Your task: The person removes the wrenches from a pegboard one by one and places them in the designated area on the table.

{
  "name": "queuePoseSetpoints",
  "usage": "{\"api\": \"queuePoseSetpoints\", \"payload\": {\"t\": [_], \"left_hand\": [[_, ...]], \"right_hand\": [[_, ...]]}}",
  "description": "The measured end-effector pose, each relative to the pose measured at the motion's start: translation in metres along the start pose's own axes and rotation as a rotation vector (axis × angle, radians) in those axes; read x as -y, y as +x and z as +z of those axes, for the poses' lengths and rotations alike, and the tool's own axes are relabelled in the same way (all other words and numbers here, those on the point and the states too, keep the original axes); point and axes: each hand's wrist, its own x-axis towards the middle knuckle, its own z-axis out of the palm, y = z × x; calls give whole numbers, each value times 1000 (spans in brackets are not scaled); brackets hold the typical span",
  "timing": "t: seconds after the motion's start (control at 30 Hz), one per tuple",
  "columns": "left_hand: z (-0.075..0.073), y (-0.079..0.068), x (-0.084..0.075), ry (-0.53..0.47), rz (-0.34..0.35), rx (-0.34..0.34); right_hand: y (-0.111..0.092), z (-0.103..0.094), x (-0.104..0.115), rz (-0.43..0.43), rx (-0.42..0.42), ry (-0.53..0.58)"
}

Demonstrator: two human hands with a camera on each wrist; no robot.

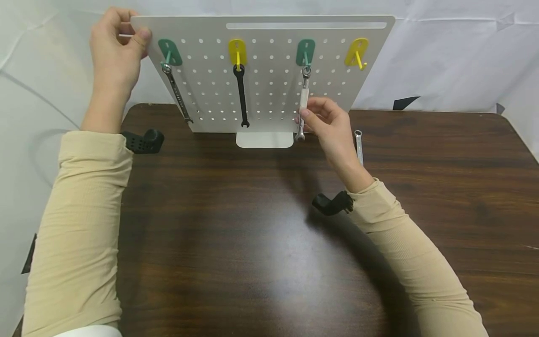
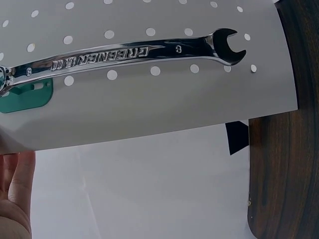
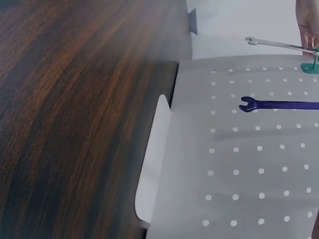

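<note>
My left hand (image 1: 115, 56) grips the upper left corner of a white pegboard (image 1: 202, 29), thumb on its front. With my right hand (image 1: 334, 128) I pinch the lower part of a silver combination wrench (image 1: 305, 96), whose ring end is at the right green hook (image 1: 305, 51). A second silver wrench (image 1: 178, 96) hangs from the left green hook (image 1: 170, 52); the left wrist view shows this wrench (image 2: 114, 56) close up. From the left yellow hook (image 1: 237, 51) hangs a black wrench (image 1: 242, 96). The right yellow hook (image 1: 357, 52) holds nothing.
Another silver wrench (image 1: 359, 145) lies on the dark wooden table (image 1: 236, 224) behind my right wrist. The board's white foot (image 1: 264, 140) rests on the table. White sheeting (image 1: 455, 56) stands behind, and a dark wrist-worn device (image 1: 332, 203) sits at my right cuff.
</note>
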Motion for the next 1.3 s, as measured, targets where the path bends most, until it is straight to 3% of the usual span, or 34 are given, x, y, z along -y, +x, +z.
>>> {"api": "queuePoseSetpoints", "payload": {"t": [0.53,1.3], "left_hand": [[0,-3,-1,-4,-9,3],[-1,-3,-2,-14,-1,6]], "right_hand": [[-11,-3,11,6,-26,-15],[-13,0,23,12,-3,141]]}}
